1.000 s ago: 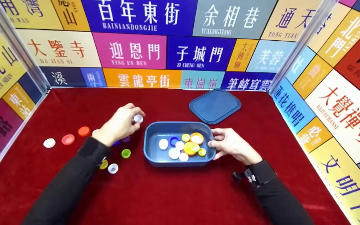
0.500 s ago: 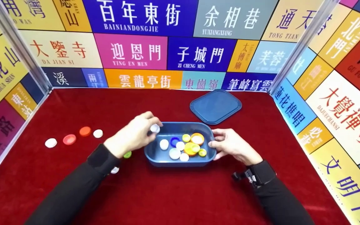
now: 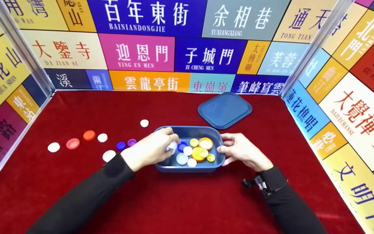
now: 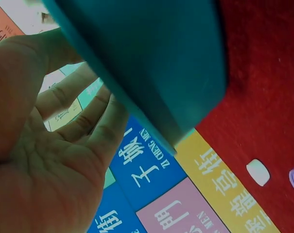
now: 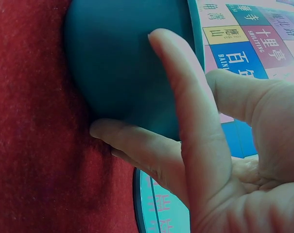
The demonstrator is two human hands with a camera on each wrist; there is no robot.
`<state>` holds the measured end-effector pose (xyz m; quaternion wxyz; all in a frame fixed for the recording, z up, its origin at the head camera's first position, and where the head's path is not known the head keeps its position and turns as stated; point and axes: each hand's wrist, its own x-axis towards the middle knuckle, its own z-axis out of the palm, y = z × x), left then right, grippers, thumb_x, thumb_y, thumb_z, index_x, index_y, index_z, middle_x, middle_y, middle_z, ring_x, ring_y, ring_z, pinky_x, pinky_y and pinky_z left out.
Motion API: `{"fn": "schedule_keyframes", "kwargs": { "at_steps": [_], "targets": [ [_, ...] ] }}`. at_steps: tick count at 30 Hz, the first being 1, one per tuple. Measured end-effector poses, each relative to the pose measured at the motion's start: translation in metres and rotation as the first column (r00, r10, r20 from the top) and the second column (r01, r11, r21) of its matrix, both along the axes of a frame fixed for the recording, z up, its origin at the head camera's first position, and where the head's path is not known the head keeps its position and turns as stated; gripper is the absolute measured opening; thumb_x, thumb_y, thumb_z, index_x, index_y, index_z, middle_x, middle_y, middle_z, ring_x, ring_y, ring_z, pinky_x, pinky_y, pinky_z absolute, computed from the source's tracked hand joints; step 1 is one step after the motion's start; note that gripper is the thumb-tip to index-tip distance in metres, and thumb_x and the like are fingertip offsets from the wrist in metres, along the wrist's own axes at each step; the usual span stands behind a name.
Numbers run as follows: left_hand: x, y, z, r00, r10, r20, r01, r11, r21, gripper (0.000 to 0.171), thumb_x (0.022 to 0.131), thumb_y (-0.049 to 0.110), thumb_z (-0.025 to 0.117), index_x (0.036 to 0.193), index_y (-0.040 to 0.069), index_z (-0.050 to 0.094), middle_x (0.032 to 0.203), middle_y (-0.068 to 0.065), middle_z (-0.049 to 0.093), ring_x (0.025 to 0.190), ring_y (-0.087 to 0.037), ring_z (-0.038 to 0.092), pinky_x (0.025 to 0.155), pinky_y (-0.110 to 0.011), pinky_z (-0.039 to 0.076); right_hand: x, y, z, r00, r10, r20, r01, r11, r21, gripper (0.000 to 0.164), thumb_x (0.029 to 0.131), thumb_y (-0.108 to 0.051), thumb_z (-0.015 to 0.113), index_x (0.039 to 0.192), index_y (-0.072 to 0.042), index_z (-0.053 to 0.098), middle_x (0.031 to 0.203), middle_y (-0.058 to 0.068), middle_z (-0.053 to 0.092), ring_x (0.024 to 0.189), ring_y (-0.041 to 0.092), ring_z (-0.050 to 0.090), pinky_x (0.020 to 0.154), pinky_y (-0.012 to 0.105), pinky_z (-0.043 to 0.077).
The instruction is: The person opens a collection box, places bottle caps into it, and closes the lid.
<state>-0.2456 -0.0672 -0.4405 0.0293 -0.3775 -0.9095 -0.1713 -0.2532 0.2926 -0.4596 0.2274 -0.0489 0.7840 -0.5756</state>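
A blue plastic box (image 3: pixel 190 169) holds several bottle caps in white, yellow, orange and blue. My left hand (image 3: pixel 154 146) reaches over the box's left rim, its fingertips down inside. At those fingertips is a white bottle cap (image 3: pixel 171 148), pinched between thumb and fingers. In the left wrist view the box wall (image 4: pixel 151 63) hides the fingertips. My right hand (image 3: pixel 242 150) grips the box's right end, with digits spread along the outer wall and up at the rim, as the right wrist view shows on the box end (image 5: pixel 122 63).
Left of the box lie loose caps on the red cloth: white (image 3: pixel 54 147), red (image 3: pixel 73 143), orange-red (image 3: pixel 89 135), blue (image 3: pixel 120 146), purple (image 3: pixel 131 142). One white cap (image 3: pixel 144 123) sits behind the left hand. The blue lid (image 3: pixel 225 110) lies behind the box. Printed panels stand around.
My left hand has moved right and down with the white cap, from beside the box to inside it. The right hand has stayed on the box's end.
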Motion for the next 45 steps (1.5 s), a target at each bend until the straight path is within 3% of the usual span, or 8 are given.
{"fn": "schedule_keyframes", "kwargs": {
  "at_steps": [20, 34, 45],
  "targets": [
    [0.000, 0.006, -0.008, 0.999, -0.030, -0.030, 0.029, 0.999, -0.045, 0.031, 0.103, 0.015, 0.087, 0.133, 0.009, 0.082, 0.119, -0.015, 0.073, 0.108, -0.028, 0.074, 0.098, -0.042, 0.073, 0.000, 0.000, 0.001, 1.000, 0.005, -0.001, -0.005, 1.000, -0.001, 0.063, 0.107, 0.001, 0.075, 0.167, 0.005, 0.055, 0.143, 0.033, 0.077, 0.092, 0.029, 0.087, 0.071, 0.040, 0.074],
    [-0.001, 0.003, 0.002, 1.000, -0.004, -0.013, 0.004, 1.000, -0.013, 0.034, 0.104, 0.015, 0.087, 0.137, 0.008, 0.081, 0.129, -0.017, 0.073, 0.120, -0.031, 0.074, 0.108, -0.045, 0.071, 0.000, 0.001, 0.001, 1.000, 0.007, -0.003, -0.007, 1.000, -0.007, 0.060, 0.107, 0.001, 0.074, 0.165, 0.004, 0.058, 0.142, 0.034, 0.078, 0.091, 0.028, 0.087, 0.070, 0.038, 0.074],
    [-0.008, -0.007, 0.007, 0.997, 0.048, -0.061, -0.048, 0.999, 0.017, 0.039, 0.102, 0.019, 0.091, 0.139, 0.011, 0.080, 0.135, -0.015, 0.070, 0.125, -0.032, 0.071, 0.110, -0.046, 0.070, -0.001, 0.003, 0.000, 1.000, 0.006, -0.006, -0.006, 1.000, 0.005, 0.061, 0.108, 0.000, 0.075, 0.166, 0.003, 0.058, 0.144, 0.034, 0.077, 0.092, 0.028, 0.087, 0.071, 0.039, 0.074]
  ]
}}
